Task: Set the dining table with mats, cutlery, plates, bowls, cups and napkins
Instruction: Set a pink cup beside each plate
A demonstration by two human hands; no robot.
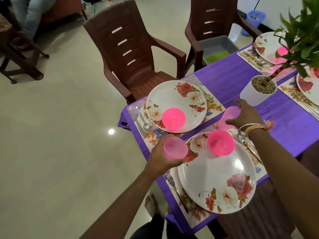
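Note:
My left hand (161, 156) grips a pink cup (174, 149) above the table's left edge, between the two near settings. My right hand (246, 114) wraps a second pink cup (228, 116) that stands on the purple cloth between the mats. The near floral plate (224, 183) carries a pink bowl (221, 142), with a fork (176, 190) at its left and a spoon (241, 139) partly under my wrist. The far floral plate (172, 99) holds another pink bowl (173, 119), with a knife and spoon (142, 120) on its mat.
A white pot with a green plant (259, 92) stands just beyond my right hand. Two more set places (269, 47) lie at the far right. Brown plastic chairs (134, 54) stand against the table's far side. A seated person's legs show at top left.

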